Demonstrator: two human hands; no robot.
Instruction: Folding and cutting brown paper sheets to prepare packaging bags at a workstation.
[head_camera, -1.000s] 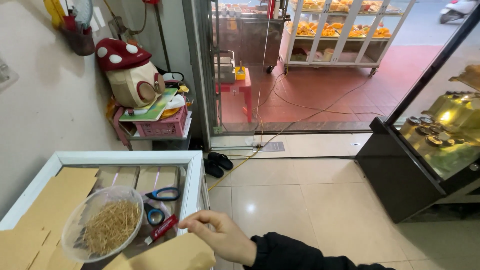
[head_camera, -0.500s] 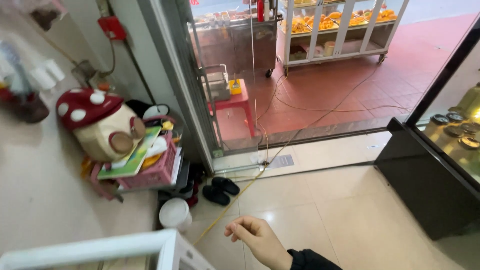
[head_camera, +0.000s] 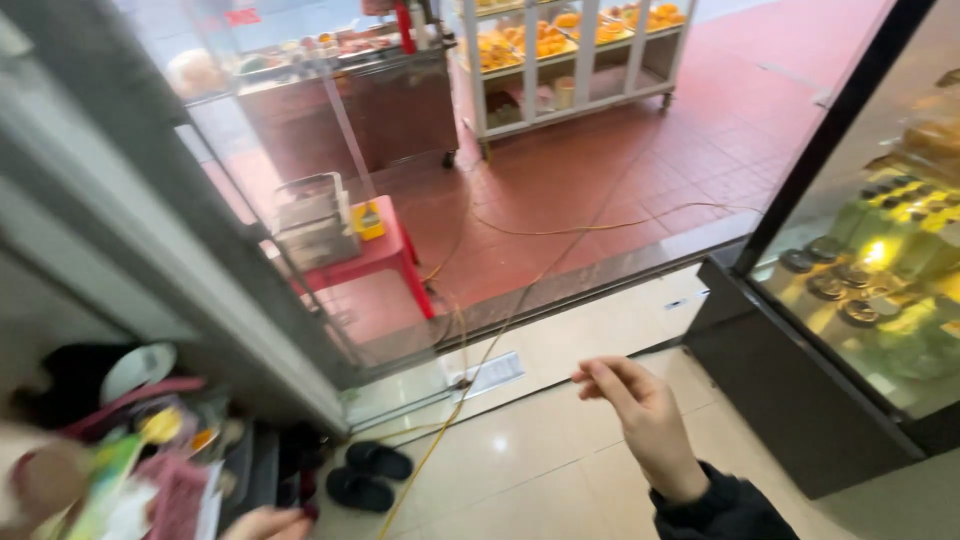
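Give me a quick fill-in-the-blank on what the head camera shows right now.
1. The right hand is raised over the ___ floor.
2. The pair of slippers is coloured ___.
3. The yellow cable runs across the floor and out the ___.
4. The stool outside is ___.

Missing words: tiled; black; doorway; red

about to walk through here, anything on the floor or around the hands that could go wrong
The yellow cord trails across the tiled floor toward the doorway, so a foot could catch it. The black slippers lie loose beside it, another trip point. The right hand is raised with fingers pinched and looks empty; the glass display case stands close to that side and could get bumped.
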